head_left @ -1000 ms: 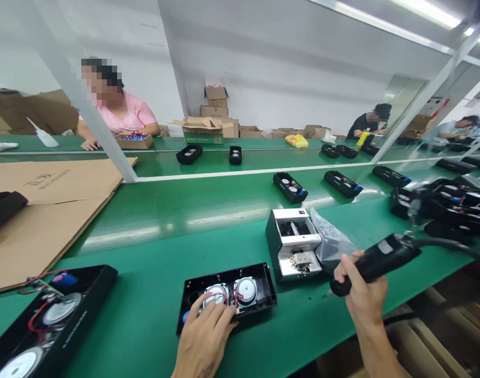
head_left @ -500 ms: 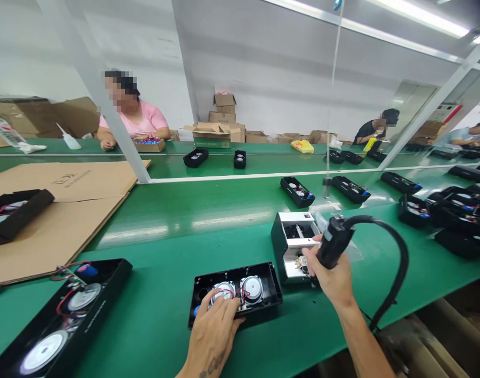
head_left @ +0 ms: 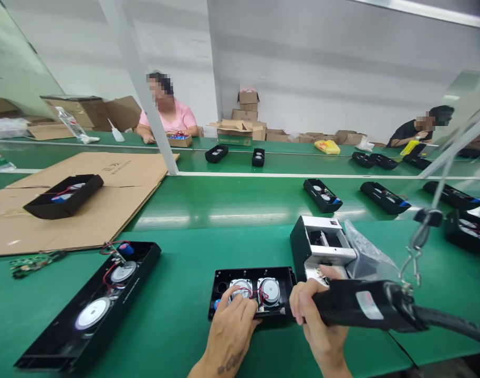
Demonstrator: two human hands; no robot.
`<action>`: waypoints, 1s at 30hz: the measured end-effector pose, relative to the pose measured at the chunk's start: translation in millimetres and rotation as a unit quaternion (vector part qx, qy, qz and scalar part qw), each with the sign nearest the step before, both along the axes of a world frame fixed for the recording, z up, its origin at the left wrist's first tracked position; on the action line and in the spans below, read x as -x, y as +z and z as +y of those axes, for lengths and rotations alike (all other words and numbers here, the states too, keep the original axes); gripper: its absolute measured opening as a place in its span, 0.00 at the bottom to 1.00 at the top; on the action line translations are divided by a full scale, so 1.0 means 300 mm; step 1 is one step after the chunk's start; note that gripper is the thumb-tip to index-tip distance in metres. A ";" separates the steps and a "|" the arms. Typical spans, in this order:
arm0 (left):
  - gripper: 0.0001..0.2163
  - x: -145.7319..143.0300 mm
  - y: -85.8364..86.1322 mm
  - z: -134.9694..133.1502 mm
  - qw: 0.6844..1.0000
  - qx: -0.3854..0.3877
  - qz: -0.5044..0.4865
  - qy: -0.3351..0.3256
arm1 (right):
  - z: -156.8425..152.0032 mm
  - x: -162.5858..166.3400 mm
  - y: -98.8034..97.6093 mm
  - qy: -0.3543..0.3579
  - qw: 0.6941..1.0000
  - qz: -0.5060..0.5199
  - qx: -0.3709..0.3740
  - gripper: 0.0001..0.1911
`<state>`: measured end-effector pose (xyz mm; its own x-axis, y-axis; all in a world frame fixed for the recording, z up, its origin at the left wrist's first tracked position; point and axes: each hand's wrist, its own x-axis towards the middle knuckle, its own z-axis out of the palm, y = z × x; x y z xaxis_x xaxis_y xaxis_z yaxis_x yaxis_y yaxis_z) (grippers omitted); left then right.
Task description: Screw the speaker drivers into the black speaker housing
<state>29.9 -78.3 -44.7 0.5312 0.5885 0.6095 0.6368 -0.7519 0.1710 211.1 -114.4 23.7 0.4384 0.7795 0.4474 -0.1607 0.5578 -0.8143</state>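
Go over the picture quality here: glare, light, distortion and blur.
Head view: pale glare streaks cross the green belt; the bright ceiling light is cut off by the top edge; the white post leans, perhaps from wide-angle distortion or camera tilt; the black tool in the right hand looks fairly sharp; co-workers' faces are pixelated.

Flat cardboard (head_left: 110,210): dark characters (head_left: 114,166) are showing, blurring past reading from where I'm standing.
Black tool (head_left: 346,302): a pale sticker (head_left: 369,305) is carrying reddish print, escaping my eye.
Long black housing (head_left: 106,320): white lettering (head_left: 130,290) is running along its side, too tiny to read.
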 end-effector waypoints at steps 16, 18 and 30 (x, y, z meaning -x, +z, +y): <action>0.13 -0.013 0.019 -0.003 1.000 -0.011 -0.012 0.004 | 0.004 0.030 -0.016 -0.007 0.999 0.025 0.046 0.19; 0.13 -0.013 0.018 -0.005 1.000 -0.008 -0.013 0.003 | 0.004 0.026 -0.013 -0.003 0.999 0.023 0.040 0.20; 0.13 -0.006 0.022 -0.005 0.999 0.044 -0.006 -0.021 | -0.003 0.017 0.039 0.016 0.998 0.067 0.002 0.22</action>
<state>31.7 -79.8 -38.1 0.5492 0.6169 0.5637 0.6023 -0.7598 0.2447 205.9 -115.4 35.3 0.4681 0.7964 0.3830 -0.2859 0.5466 -0.7871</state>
